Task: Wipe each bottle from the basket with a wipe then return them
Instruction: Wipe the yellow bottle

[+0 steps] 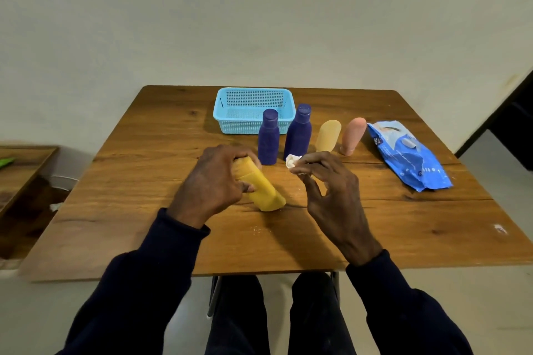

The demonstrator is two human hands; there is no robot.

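Observation:
My left hand (213,181) grips a yellow bottle (264,189) that leans tilted, its base on the table. My right hand (331,184) pinches a small crumpled white wipe (292,161) just to the right of the bottle, not touching it. Behind them stand two dark blue bottles (268,138) (298,132), a tan bottle (328,135) and a pink bottle (352,135), all upright. The light blue mesh basket (227,112) sits at the back of the table with nothing visible inside.
A blue pack of wipes (409,153) lies at the right of the wooden table (144,181). A lower wooden surface (20,170) with a green object stands to the left. A wall runs close behind the table.

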